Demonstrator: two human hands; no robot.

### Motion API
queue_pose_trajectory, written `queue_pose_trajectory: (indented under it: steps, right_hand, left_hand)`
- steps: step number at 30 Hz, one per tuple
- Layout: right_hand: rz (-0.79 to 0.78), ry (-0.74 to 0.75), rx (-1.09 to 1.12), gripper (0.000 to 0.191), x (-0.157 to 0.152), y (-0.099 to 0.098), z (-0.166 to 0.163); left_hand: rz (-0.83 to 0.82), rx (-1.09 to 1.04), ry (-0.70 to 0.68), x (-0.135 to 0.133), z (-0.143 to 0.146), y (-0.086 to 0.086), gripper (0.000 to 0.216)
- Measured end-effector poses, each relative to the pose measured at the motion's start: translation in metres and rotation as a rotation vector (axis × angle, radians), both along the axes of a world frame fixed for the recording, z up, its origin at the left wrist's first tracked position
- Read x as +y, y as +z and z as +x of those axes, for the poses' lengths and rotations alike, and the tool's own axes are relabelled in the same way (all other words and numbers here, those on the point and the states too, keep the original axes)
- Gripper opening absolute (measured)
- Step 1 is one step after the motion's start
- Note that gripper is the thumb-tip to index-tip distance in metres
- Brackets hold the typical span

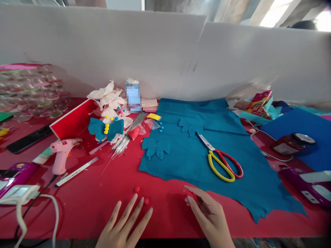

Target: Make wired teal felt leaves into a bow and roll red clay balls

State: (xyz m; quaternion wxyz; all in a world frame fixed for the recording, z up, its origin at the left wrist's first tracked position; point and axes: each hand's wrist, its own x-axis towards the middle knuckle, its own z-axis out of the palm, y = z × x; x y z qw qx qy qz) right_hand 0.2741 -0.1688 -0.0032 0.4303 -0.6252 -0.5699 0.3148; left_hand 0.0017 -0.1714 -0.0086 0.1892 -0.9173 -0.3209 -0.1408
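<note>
My left hand (124, 222) lies spread on the red table (85, 213), palm down. Two small red balls (137, 189) rest just beyond its fingertips. Between thumb and fingers, my right hand (209, 215) pinches a lump of soft red clay (190, 196), partly hidden by the fingers. Past the right hand lies a wide sheet of teal felt (186, 162). A cut teal butterfly (156, 148) sits on its left edge, and scissors with yellow and red handles (219, 160) lie partly open on it.
At the left are a pink glue gun (62, 153), a marker (76, 172) and white cables (55, 210). Behind lie a bundle of thin wires (124, 139), a teal butterfly with yellow balls (106, 129) and a phone (133, 98). A dark jar (293, 143) stands right.
</note>
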Motion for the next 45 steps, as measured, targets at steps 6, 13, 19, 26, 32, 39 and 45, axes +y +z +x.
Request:
queue_pose_trajectory:
  steps: [6, 13, 19, 26, 32, 39, 45]
  right_hand:
    - [0.028, 0.002, -0.013, 0.025, 0.000, 0.000, -0.001]
    - [0.069, 0.002, -0.032, 0.022, -0.001, 0.001, 0.000]
    - [0.096, 0.006, -0.068, 0.021, -0.003, -0.002, 0.001]
    - [0.108, -0.003, -0.090, 0.021, -0.003, -0.007, 0.002]
    - [0.119, 0.020, -0.141, 0.022, -0.001, -0.007, 0.004]
    - [0.148, 0.037, -0.190, 0.021, -0.002, -0.004, 0.002]
    - [0.139, 0.020, -0.186, 0.022, -0.002, -0.003, 0.000]
  left_hand:
    - [-0.021, -0.162, 0.105, 0.000, 0.002, -0.005, 0.043]
    - [-0.085, -0.315, 0.128, 0.001, 0.009, -0.015, 0.042]
    - [-0.060, -0.414, 0.125, 0.008, 0.016, -0.009, 0.029]
    - [-0.077, -0.323, 0.188, -0.002, 0.014, -0.012, 0.038]
    - [-0.052, -0.266, 0.224, 0.003, 0.012, -0.008, 0.039]
    - [0.004, -0.086, 0.144, -0.001, 0.014, -0.006, 0.040]
    - [-0.078, -0.015, 0.235, 0.002, -0.001, -0.002, 0.052]
